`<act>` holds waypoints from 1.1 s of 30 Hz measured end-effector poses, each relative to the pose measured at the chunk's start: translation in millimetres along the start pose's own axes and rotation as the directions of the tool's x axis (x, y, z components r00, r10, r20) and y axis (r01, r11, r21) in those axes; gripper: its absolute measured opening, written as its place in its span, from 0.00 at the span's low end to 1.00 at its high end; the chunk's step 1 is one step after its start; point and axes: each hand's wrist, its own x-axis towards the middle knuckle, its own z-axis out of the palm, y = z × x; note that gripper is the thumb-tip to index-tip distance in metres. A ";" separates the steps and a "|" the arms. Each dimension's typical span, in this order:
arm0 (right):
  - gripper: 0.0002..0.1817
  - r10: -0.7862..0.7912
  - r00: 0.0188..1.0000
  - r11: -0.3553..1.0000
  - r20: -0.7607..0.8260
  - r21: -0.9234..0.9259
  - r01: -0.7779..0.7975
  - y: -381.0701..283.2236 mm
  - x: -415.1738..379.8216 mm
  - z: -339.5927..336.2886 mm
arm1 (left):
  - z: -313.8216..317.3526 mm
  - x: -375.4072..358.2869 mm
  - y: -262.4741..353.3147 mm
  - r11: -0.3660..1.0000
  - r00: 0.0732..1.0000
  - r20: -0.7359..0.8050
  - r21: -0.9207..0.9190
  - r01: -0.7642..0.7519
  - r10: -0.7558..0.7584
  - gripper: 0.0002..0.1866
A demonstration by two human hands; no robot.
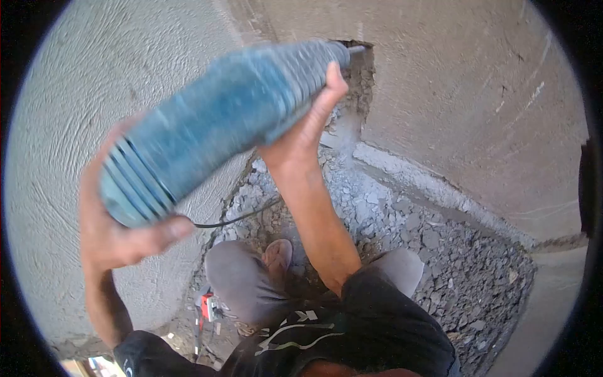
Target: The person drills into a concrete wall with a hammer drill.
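A blue-green power tool (213, 119) with a grey ribbed front spans the upper middle of the view, slightly blurred. Around its rear end, on the left, my left hand (129, 235) is wrapped, thumb below and fingers on the far side. My right hand (304, 129) grips the front part from underneath, its thumb along the grey section. The tool's metal bit (357, 49) points into a rough chipped recess (361, 88) in the wall. Whether the tip touches the recess surface is hard to tell.
Plastered walls rise on the left (56, 182) and right (465, 94). Broken rubble (458, 270) covers the ground around my knees and sandaled foot (277, 254). A black cable (235, 221) hangs below the tool. A red and white object (208, 306) lies at lower left.
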 end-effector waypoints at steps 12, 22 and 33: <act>0.43 0.167 0.930 0.935 -0.327 -0.248 -0.254 18.7 -41.8 -92.7 | 154.8 -100.3 -163.0 0.960 0.995 -0.027 -0.262 -0.095 0.091 0.56; 0.54 0.299 0.948 0.907 -0.107 -0.278 -0.317 25.1 -45.9 -126.2 | 200.2 -145.5 -215.2 0.971 0.995 -0.023 -0.223 0.086 -0.094 0.30; 0.56 0.265 0.883 0.962 0.387 -0.046 -0.268 2.5 -22.9 -246.3 | 321.4 -124.0 -224.0 0.843 0.866 -0.094 -0.200 -0.499 0.491 0.30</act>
